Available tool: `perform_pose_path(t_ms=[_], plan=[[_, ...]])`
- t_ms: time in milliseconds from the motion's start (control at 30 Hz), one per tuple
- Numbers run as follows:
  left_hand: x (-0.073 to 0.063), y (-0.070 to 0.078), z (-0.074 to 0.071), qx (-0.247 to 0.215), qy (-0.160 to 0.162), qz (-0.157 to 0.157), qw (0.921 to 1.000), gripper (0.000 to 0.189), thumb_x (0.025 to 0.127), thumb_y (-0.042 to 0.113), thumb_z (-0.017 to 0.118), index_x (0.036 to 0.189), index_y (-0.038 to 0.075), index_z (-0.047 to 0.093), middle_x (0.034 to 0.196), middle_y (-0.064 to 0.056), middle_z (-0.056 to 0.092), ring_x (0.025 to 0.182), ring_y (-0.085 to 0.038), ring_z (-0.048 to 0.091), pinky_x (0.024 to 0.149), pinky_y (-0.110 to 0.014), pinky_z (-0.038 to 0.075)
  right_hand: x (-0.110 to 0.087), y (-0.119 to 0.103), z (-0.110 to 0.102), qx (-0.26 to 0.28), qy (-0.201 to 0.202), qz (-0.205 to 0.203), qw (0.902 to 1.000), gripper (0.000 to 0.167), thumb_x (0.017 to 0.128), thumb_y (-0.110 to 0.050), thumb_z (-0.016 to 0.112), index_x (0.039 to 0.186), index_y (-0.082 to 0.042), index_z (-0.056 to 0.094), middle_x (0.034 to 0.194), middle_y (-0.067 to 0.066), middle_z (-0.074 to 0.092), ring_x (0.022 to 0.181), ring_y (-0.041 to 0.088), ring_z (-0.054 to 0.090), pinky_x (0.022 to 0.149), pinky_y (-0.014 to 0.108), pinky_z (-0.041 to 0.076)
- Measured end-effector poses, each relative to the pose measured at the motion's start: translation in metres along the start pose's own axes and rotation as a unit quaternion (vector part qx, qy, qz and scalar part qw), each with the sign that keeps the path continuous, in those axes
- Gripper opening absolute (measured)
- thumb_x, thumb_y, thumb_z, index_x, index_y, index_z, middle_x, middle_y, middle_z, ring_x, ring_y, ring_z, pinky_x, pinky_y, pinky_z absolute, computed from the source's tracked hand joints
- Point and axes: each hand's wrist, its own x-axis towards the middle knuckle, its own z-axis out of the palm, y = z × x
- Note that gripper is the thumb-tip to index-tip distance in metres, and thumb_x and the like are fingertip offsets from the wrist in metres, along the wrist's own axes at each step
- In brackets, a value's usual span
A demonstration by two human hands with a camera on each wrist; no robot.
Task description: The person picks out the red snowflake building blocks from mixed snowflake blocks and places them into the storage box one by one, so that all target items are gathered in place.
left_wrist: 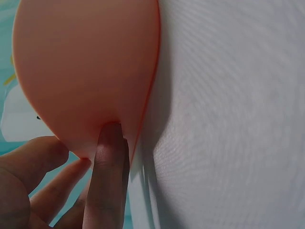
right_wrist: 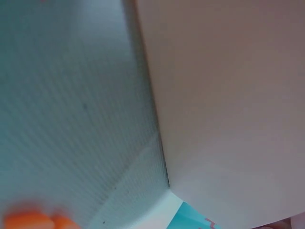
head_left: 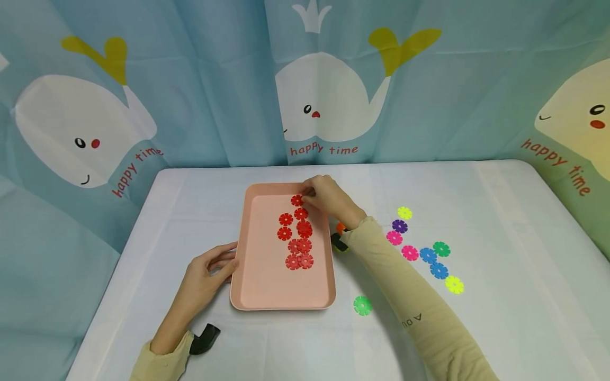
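Observation:
A pink rectangular tray (head_left: 259,296) lies on the white table with several red flower-shaped plastic discs (head_left: 284,233) in it, some overlapping in two uneven columns. My left hand (head_left: 209,275) rests against the outside of the tray's left wall. In the left wrist view a fingertip (left_wrist: 112,136) presses the pink wall. My right hand (head_left: 329,198) reaches over the tray's far right corner, thumb and finger pinching the topmost red disc (head_left: 296,200). The right wrist view shows the tray's outer side (right_wrist: 228,114) close up; the fingers are hardly seen there.
Right of the tray lie loose discs: yellow (head_left: 404,212), purple (head_left: 400,226), pink (head_left: 410,253), blue (head_left: 439,270) and green (head_left: 362,305). An orange disc (head_left: 340,227) is partly hidden by the right sleeve. A whale-print curtain (head_left: 219,79) hangs behind the table.

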Motion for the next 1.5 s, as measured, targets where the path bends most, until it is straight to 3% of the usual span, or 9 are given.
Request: perform_pose_path(t_ms=[533, 700, 900, 1067, 1267, 1500], plan=[[-0.001, 0.004, 0.0, 0.001, -0.003, 0.001, 1.0, 0.04, 0.095, 0.012, 0.069, 0.133, 0.001, 0.061, 0.114, -0.019, 0.07, 0.1, -0.025, 0.07, 0.072, -0.026, 0.061, -0.005, 0.0, 0.0, 0.007, -0.008, -0.018, 0.9998, 0.024, 0.092, -0.007, 0.07, 0.111, 0.007, 0.071, 0.101, 0.016, 0.073, 0.091, 0.025, 0.071, 0.086, 0.035, 0.06], [-0.001, 0.006, -0.001, 0.05, 0.012, 0.015, 0.9986, 0.039, 0.094, 0.014, 0.07, 0.131, 0.003, 0.063, 0.108, -0.013, 0.074, 0.097, -0.019, 0.07, 0.073, -0.022, 0.058, -0.01, -0.004, -0.002, 0.011, -0.005, -0.027, 0.9996, 0.023, 0.093, -0.01, 0.07, 0.11, 0.005, 0.071, 0.098, 0.013, 0.074, 0.089, 0.022, 0.07, 0.084, 0.033, 0.06], [0.001, 0.013, -0.006, 0.113, 0.036, 0.018, 0.9928, 0.039, 0.095, 0.019, 0.07, 0.132, 0.011, 0.064, 0.116, -0.003, 0.072, 0.105, -0.015, 0.068, 0.087, -0.015, 0.052, -0.02, -0.012, -0.011, 0.007, 0.005, -0.035, 0.9993, 0.025, 0.094, -0.011, 0.069, 0.115, 0.003, 0.07, 0.103, 0.012, 0.073, 0.091, 0.022, 0.07, 0.085, 0.033, 0.059], [0.004, 0.024, -0.01, 0.128, 0.055, 0.044, 0.9892, 0.038, 0.097, 0.023, 0.067, 0.133, 0.011, 0.063, 0.119, -0.003, 0.071, 0.11, -0.018, 0.066, 0.084, -0.023, 0.057, -0.033, -0.019, -0.021, -0.001, 0.017, -0.048, 0.9987, 0.025, 0.094, -0.012, 0.069, 0.115, 0.002, 0.07, 0.106, 0.011, 0.072, 0.094, 0.023, 0.068, 0.087, 0.036, 0.059], [0.005, 0.04, -0.009, 0.121, 0.079, 0.088, 0.9856, 0.034, 0.096, 0.02, 0.068, 0.129, 0.011, 0.065, 0.118, -0.007, 0.071, 0.107, -0.016, 0.066, 0.082, -0.013, 0.055, -0.052, -0.025, -0.033, -0.002, 0.036, -0.064, 0.9973, 0.026, 0.093, -0.014, 0.071, 0.115, 0.0, 0.07, 0.11, 0.012, 0.07, 0.095, 0.023, 0.067, 0.088, 0.04, 0.059], [0.006, 0.059, -0.001, 0.138, 0.112, 0.15, 0.9726, 0.036, 0.091, 0.012, 0.074, 0.127, 0.01, 0.067, 0.12, -0.005, 0.07, 0.108, -0.016, 0.066, 0.087, -0.016, 0.055, -0.078, -0.028, -0.044, -0.021, 0.074, -0.11, 0.9909, 0.028, 0.094, -0.016, 0.071, 0.117, -0.001, 0.067, 0.112, 0.011, 0.068, 0.098, 0.022, 0.065, 0.089, 0.037, 0.058]])
